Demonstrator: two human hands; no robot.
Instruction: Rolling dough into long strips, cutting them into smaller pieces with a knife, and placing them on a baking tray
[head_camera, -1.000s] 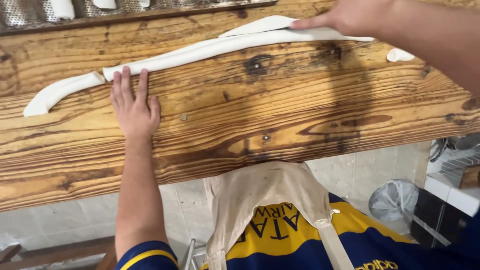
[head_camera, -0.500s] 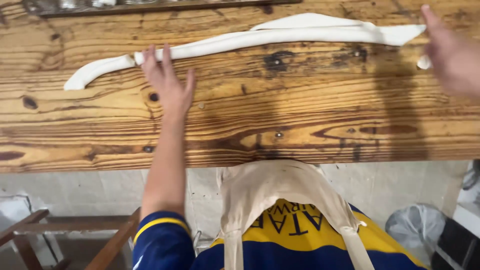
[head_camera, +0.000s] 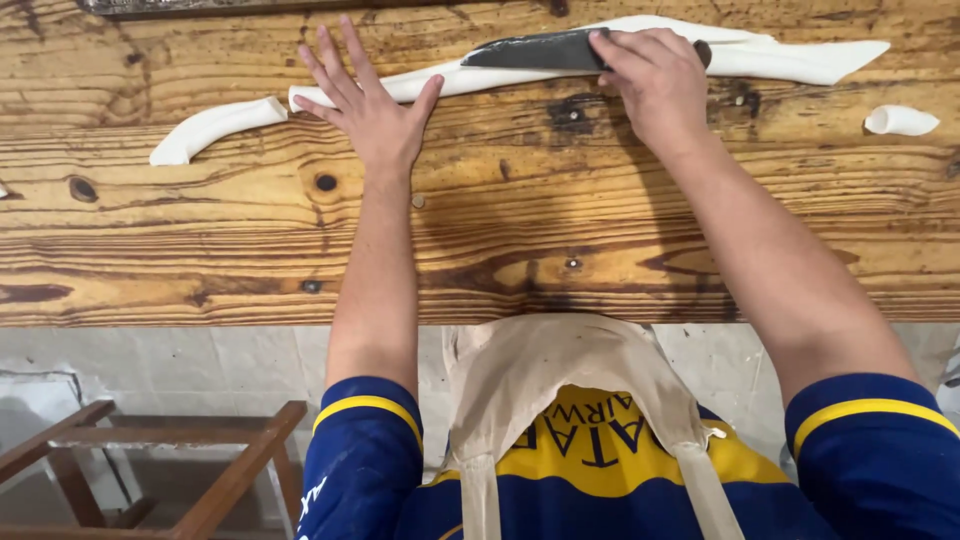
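At the far left of my varnished, knotty pine plank worktop (head_camera: 200, 250) lies a short, curved, cut-off piece of white dough (head_camera: 215, 128), its right end just beside the cut end of the long white rope of dough (head_camera: 800, 60) that runs across the back of the worktop towards the right. My left hand (head_camera: 365, 105) lies flat, palm down, fingers spread wide and stretched forward; the fingertips rest on the left end of the long rope, pinning it to the wood, and the hand grips nothing. Further right, my right hand (head_camera: 650, 80) is closed over the handle end of a dark, flat metal blade (head_camera: 535, 50), which lies along the top of the rope with its tip pointing left, towards my other hand. Past that hand the rope widens into a flatter, ragged strip and ends in a point near the right edge of the worktop. Just beyond and a little nearer to me sits a small white lump of dough (head_camera: 900, 120), apart from the rope. Below the worktop's front edge I see my beige apron bib (head_camera: 560, 380) over a blue and yellow shirt, and at lower left a brown wooden frame (head_camera: 150, 470) on the floor.
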